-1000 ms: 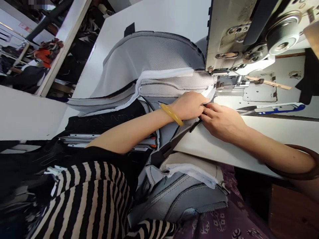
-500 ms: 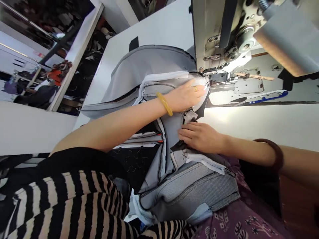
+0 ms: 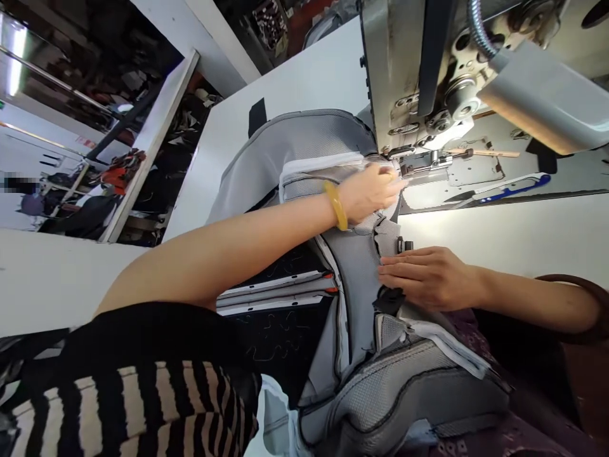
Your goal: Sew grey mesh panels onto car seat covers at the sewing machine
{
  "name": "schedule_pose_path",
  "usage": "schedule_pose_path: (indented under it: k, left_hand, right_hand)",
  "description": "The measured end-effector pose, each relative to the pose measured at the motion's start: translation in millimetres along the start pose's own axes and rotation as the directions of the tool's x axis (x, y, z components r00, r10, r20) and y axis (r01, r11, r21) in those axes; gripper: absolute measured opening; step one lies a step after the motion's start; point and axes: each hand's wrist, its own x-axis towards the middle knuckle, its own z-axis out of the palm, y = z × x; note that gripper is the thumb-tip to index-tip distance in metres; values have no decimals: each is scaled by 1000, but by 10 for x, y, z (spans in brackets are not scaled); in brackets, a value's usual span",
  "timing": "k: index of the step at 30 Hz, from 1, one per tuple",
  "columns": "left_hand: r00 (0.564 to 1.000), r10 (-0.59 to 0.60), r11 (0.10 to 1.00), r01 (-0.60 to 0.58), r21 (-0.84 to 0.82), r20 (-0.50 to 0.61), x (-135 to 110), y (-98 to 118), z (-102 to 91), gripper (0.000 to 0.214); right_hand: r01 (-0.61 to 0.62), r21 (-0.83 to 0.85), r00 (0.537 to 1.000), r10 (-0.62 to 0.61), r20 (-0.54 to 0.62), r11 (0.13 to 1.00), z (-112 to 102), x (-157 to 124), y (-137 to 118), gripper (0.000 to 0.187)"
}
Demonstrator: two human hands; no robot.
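Observation:
A large grey fabric cover (image 3: pixel 358 273), stitched from several panels with white trim strips, spreads under the sewing machine (image 3: pixel 394 82) and down over my lap. My left hand (image 3: pixel 373 193), below a yellow bangle, is at the cover's edge close beside the presser foot (image 3: pixel 399 152). Its fingers are bent and closed on the fabric, and their tips are partly blurred. Lower right, my right hand (image 3: pixel 431 279) grips the cover's near edge by a black piece (image 3: pixel 389 300). Its fingers are pressed together over the fabric; the thumb is hidden.
A blue-and-white handled knife (image 3: pixel 511 189) and a wooden-handled tool (image 3: pixel 490 152) lie on the machine bed. The grey lamp head (image 3: pixel 542 95) hangs at upper right. A black scrap (image 3: pixel 257 117) lies on the white table (image 3: pixel 304 73). Dark piled material fills shelving at left.
My left hand's fingers have gone from lying flat on the fabric to bent. The view has shifted, and my right hand and the cover's lower part appear farther right.

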Motion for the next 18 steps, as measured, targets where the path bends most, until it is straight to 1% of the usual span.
schedule_pose_path:
  k: [2, 3, 5, 6, 8, 10, 12, 14, 16, 18]
  left_hand:
    - [999, 28, 999, -27, 45, -32, 62, 8, 32, 32]
    - [999, 10, 999, -9, 39, -38, 77, 0, 51, 35]
    - [998, -62, 998, 62, -14, -27, 59, -41, 89, 35]
    - [994, -105, 993, 104, -47, -17, 25, -68, 107, 31]
    - [983, -186, 975, 185, -125, 7, -82, -107, 134, 22]
    - [966, -259, 943, 252, -215, -3, -206, -82, 159, 23]
    - [945, -323, 908, 295, -296, -50, -304, 33, 188, 27]
    - [913, -392, 881, 339, -329, -111, -347, 219, 224, 29]
    - [874, -459, 862, 397, -314, -156, -337, 415, 259, 29]
    - [837, -510, 848, 451, -278, -199, -296, 563, 286, 30]
  right_hand:
    - [7, 5, 1000, -7, 0, 1000, 55, 30, 7, 36]
    - [9, 6, 1000, -9, -7, 1000, 73, 38, 8, 36]
    - [10, 5, 1000, -10, -24, 1000, 82, 35, 3, 37]
    - [8, 4, 999, -8, -34, 1000, 74, 24, -2, 37]
    - [6, 5, 999, -6, -48, 1000, 36, -5, -10, 37]
    - [19, 9, 999, -18, -48, 1000, -17, -35, -10, 37]
    - [35, 14, 999, -35, -34, 999, -70, -54, 4, 37]
    - [50, 14, 999, -50, -6, 999, -106, -61, 30, 39]
    - [62, 7, 998, -62, 21, 998, -119, -59, 59, 40]
    - [82, 2, 996, -82, 23, 997, -116, -54, 81, 39]
